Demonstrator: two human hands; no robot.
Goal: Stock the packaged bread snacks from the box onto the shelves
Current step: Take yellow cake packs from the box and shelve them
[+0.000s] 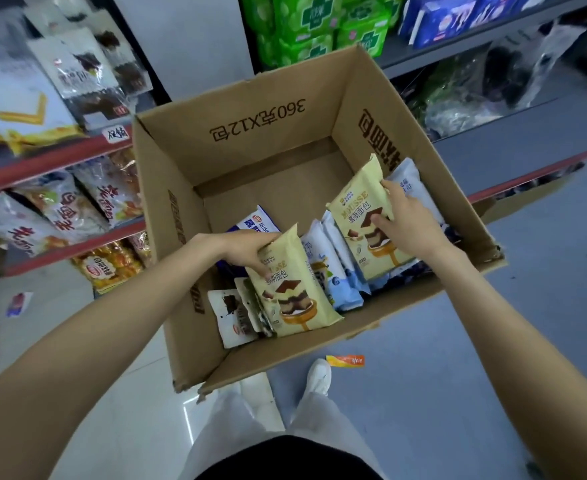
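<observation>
An open cardboard box point(250, 133) stands in front of me, its near half filled with bread snack packs. My left hand point(250, 252) grips the top of a yellow mousse bread pack point(295, 299) at the box's near left. My right hand point(403, 220) holds a second yellow mousse bread pack point(358, 209), tilted up at the right side. Between and under them stand white-and-blue packs point(333, 278), a blue pack point(254, 220) and small white packs point(229, 317) with dark pictures.
Red-edged shelves point(53, 157) on the left hold bagged bread snacks. A grey shelf unit point(493, 32) at the back right carries green and blue packages. My legs and a white shoe point(319, 375) are below the box; an orange wrapper point(345, 361) lies on the floor.
</observation>
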